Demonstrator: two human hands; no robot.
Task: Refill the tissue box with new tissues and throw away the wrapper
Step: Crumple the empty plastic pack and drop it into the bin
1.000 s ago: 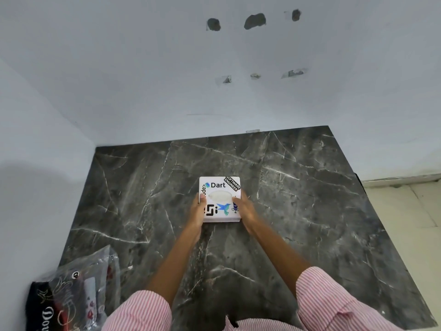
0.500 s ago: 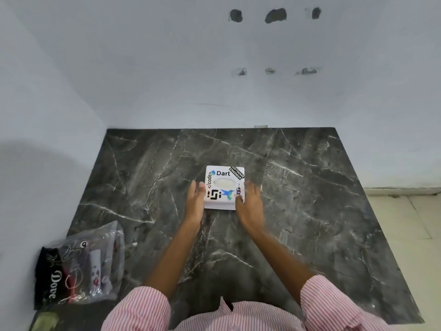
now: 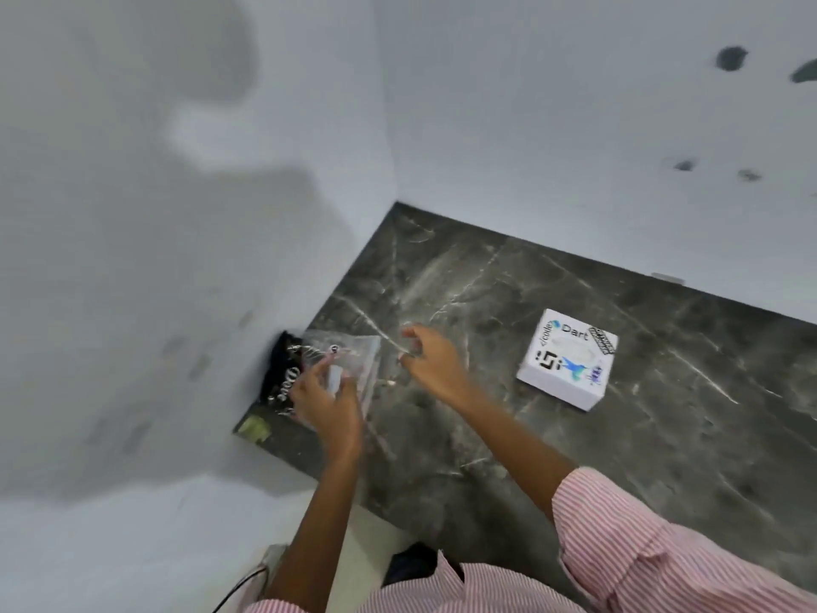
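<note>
The white tissue box [image 3: 566, 360], covered in stickers, rests on the dark marble counter [image 3: 663, 435], apart from both hands. In the counter's left corner by the wall lies the tissue pack [image 3: 353, 351], in a clear wrapper with black print. My left hand [image 3: 327, 400] is on the pack's near end, fingers and thumb closing around it. My right hand [image 3: 433, 365] hovers at the pack's right edge with curled fingers held apart; the blur hides whether it touches the wrapper.
White walls meet at the corner behind the pack. A small yellow-green scrap [image 3: 254, 429] lies at the counter's near left corner. Pale floor, a thin cable [image 3: 238, 588] and a dark object [image 3: 411, 564] lie below the counter's edge.
Both hands left the tissue box and swung left to the tissue pack. The camera turned left, so the box now appears on the right.
</note>
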